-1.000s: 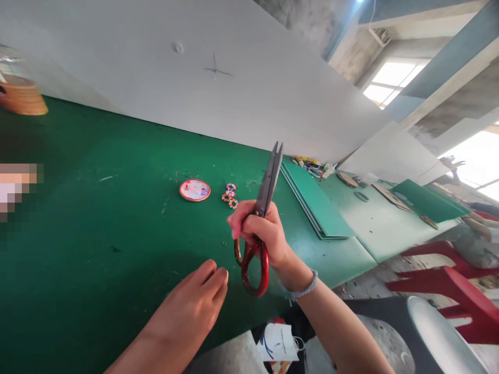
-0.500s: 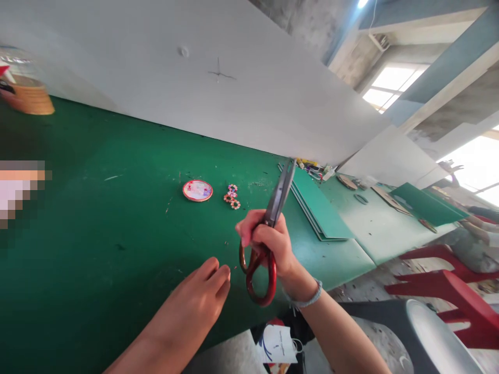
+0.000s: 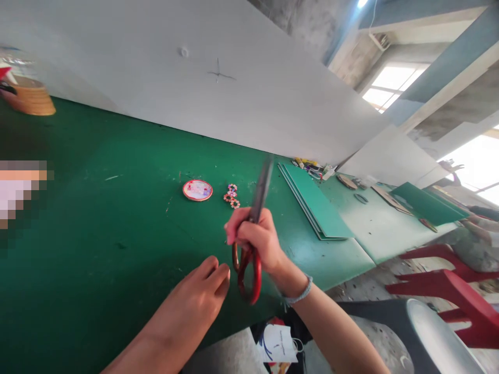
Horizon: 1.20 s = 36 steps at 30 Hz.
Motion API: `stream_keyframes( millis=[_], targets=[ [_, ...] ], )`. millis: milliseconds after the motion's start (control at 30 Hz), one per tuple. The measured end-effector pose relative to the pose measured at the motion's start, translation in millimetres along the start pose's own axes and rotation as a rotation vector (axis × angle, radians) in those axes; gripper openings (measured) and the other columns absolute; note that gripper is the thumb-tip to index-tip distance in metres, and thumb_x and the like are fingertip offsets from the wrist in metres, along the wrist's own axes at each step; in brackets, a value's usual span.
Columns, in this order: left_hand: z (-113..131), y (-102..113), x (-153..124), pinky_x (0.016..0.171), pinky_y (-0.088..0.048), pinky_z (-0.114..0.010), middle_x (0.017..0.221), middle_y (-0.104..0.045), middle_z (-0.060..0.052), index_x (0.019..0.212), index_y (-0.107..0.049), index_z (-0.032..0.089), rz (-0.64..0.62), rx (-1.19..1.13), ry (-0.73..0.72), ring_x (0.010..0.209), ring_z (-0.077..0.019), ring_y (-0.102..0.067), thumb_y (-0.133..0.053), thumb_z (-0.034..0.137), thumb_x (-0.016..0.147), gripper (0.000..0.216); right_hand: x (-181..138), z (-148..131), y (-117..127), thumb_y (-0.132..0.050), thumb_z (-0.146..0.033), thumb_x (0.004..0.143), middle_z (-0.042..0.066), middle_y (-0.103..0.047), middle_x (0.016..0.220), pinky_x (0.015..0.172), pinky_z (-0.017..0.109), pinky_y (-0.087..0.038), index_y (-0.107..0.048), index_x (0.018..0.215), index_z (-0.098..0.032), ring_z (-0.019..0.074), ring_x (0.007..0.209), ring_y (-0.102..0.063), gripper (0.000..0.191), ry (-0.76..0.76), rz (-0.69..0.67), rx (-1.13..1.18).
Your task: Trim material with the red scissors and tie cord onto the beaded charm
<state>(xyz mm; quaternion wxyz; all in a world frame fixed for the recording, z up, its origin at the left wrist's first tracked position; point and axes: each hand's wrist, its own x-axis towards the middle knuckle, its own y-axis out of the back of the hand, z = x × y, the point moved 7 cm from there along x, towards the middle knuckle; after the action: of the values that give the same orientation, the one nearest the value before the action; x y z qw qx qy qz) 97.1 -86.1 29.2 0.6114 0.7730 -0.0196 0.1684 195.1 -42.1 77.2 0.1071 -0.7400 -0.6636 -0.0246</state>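
Note:
My right hand (image 3: 255,236) is wrapped round a pair of large scissors (image 3: 249,244) with red handles, holding them upright over the green table (image 3: 97,208); the dark blades point up and away and are blurred by motion. My left hand (image 3: 195,301) lies flat on the table just left of the scissors' handles, fingers together and stretched out, holding nothing. Farther back on the table lie a small round pink disc (image 3: 197,190) and a little cluster of coloured beads (image 3: 231,196).
A white wall panel (image 3: 187,72) runs along the table's far edge. A stack of green mats (image 3: 315,202) lies to the right, with small tools and scraps beyond. A woven basket (image 3: 29,96) sits far left. Red plastic chairs (image 3: 448,285) stand at right.
My right hand has swung the scissors a little to the left, after tilting them right half a second ago; the blades are now blurred. My left hand has stayed put.

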Motion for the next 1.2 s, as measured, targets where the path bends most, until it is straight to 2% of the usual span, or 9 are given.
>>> stream_keyframes(
  millis=[100, 200, 300, 467, 700, 900, 1033, 1200],
  targets=[
    [0.0, 0.8, 1.6, 0.087, -0.047, -0.030, 0.085, -0.066, -0.002, 0.088, -0.071, 0.018, 0.015, 0.000, -0.006, 0.088, -0.0178, -0.057, -0.052, -0.005, 0.080, 0.031, 1.1, 6.9, -9.0, -0.049, -0.011, 0.064, -0.005, -0.041, 0.044, 0.046, 0.025, -0.024, -0.061, 0.052, -0.017, 0.0085, 0.046, -0.033, 0.018, -0.040, -0.053, -0.038],
    [1.6, 1.6, 3.0, 0.083, -0.048, -0.029, 0.084, -0.066, -0.002, 0.086, -0.071, 0.017, 0.030, 0.033, -0.027, 0.086, -0.0180, -0.058, -0.053, -0.005, 0.078, 0.030, 1.2, 7.9, -10.3, -0.049, -0.012, 0.064, -0.004, -0.043, 0.046, 0.047, 0.025, -0.025, -0.061, 0.053, -0.017, 0.0088, 0.047, -0.035, 0.017, -0.031, -0.033, -0.032],
    [1.6, 4.3, 2.6, 0.080, -0.050, -0.029, 0.086, -0.068, -0.001, 0.090, -0.072, 0.018, 0.051, 0.054, -0.012, 0.085, -0.0182, -0.059, -0.051, -0.006, 0.074, 0.035, -0.4, 7.6, -7.3, -0.049, -0.012, 0.063, -0.004, -0.042, 0.045, 0.046, 0.025, -0.024, -0.060, 0.051, -0.017, 0.0087, 0.046, -0.034, 0.017, -0.059, -0.028, -0.058],
    [4.8, 1.7, -0.3, 0.080, -0.050, -0.029, 0.085, -0.068, -0.002, 0.079, -0.072, 0.018, -0.025, 0.047, -0.050, 0.085, -0.0189, -0.058, -0.052, -0.005, 0.072, 0.031, -2.5, 3.0, 7.7, -0.049, -0.011, 0.063, -0.006, -0.038, 0.041, 0.045, 0.026, -0.021, -0.061, 0.053, -0.017, 0.0078, 0.042, -0.028, 0.017, -0.008, 0.038, -0.018],
    [-0.1, -2.4, -1.4, 0.076, -0.051, -0.027, 0.089, -0.069, -0.002, 0.084, -0.072, 0.017, -0.004, -0.050, 0.017, 0.083, -0.0170, -0.059, -0.049, -0.007, 0.072, 0.036, -0.2, 25.1, 13.8, -0.047, -0.011, 0.062, -0.007, -0.035, 0.039, 0.042, 0.025, -0.016, -0.061, 0.054, -0.016, 0.0071, 0.039, -0.025, 0.017, -0.081, 0.039, 0.032],
    [-2.9, 5.4, -14.5, 0.090, -0.049, -0.032, 0.103, -0.069, -0.006, 0.107, -0.069, 0.017, 0.069, -0.011, 0.064, 0.099, -0.0193, -0.060, -0.048, -0.003, 0.078, 0.041, -0.2, 22.8, 23.4, -0.047, -0.011, 0.061, -0.008, -0.030, 0.035, 0.041, 0.025, -0.014, -0.059, 0.052, -0.015, 0.0063, 0.037, -0.024, 0.016, -0.051, 0.127, 0.122],
    [-4.0, 10.2, -25.0, 0.095, -0.048, -0.035, 0.109, -0.068, -0.007, 0.107, -0.070, 0.020, 0.097, -0.032, 0.065, 0.106, -0.0216, -0.060, -0.050, 0.002, 0.082, 0.037, -1.2, 23.0, 24.1, -0.048, -0.012, 0.061, -0.009, -0.030, 0.035, 0.042, 0.025, -0.015, -0.059, 0.051, -0.015, 0.0059, 0.036, -0.023, 0.015, -0.054, 0.130, 0.113],
    [-6.8, 10.7, -24.6, 0.096, -0.047, -0.035, 0.108, -0.067, -0.005, 0.107, -0.069, 0.022, 0.094, -0.071, 0.053, 0.105, -0.0209, -0.060, -0.051, 0.003, 0.082, 0.037, -2.6, 23.5, 23.4, -0.047, -0.013, 0.061, -0.008, -0.033, 0.036, 0.042, 0.025, -0.015, -0.059, 0.052, -0.015, 0.0065, 0.037, -0.025, 0.015, -0.055, 0.124, 0.079]
  ],
)
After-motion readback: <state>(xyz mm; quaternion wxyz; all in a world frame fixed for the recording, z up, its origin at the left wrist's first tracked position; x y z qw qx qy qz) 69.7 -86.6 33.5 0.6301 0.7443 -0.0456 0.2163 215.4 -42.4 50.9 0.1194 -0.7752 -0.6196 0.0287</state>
